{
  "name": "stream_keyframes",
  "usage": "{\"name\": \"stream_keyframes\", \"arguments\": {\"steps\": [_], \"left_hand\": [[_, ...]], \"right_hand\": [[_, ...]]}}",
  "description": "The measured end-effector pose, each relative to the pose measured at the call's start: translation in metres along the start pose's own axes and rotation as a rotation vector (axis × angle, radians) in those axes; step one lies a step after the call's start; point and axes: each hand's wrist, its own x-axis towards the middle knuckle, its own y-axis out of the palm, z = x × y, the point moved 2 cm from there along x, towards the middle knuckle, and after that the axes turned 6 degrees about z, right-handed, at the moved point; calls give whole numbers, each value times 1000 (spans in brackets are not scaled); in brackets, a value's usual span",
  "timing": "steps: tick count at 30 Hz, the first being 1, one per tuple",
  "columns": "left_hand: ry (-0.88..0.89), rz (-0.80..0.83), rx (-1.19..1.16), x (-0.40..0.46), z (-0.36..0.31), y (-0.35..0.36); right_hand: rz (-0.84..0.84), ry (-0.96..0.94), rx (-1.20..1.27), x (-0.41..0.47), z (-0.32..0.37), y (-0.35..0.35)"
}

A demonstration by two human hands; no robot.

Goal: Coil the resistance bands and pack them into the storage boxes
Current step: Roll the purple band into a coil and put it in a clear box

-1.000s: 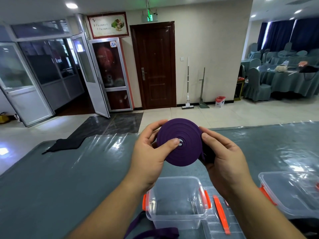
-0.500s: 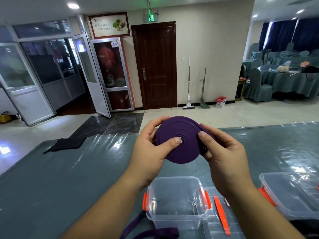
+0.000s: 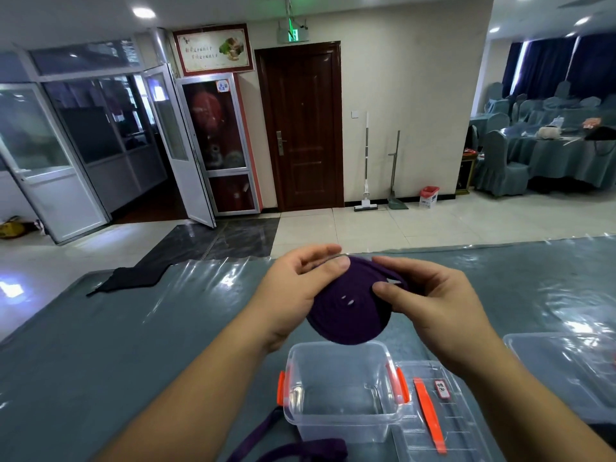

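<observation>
Both the left hand (image 3: 290, 295) and right hand (image 3: 433, 305) grasp the coiled purple band (image 3: 350, 311), its flat face tilted, directly above the open clear box (image 3: 340, 395) at the tabletop's near edge

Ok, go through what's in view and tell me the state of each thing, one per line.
purple band: coiled into a disc, held above the box
left hand: grips the coil's left edge
right hand: pinches the coil's right edge
clear box: open, nothing in it
lid: off, flat on the table beside the box
brown door: closed
glass door: swung open
</observation>
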Motion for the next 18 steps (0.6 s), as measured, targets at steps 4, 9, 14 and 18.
{"name": "stream_keyframes", "arguments": {"steps": [4,9,14,18], "left_hand": [[-34,50,196,3,2,0],[14,12,227,2,8,-2],[27,-16,156,2,10,-1],[22,-33,50,2,11,-1]], "right_hand": [[122,41,-78,-1,1,-1],[107,46,-74,0,1,0],[94,39,-36,6,3,2],[22,-7,32,1,-3,8]]}}
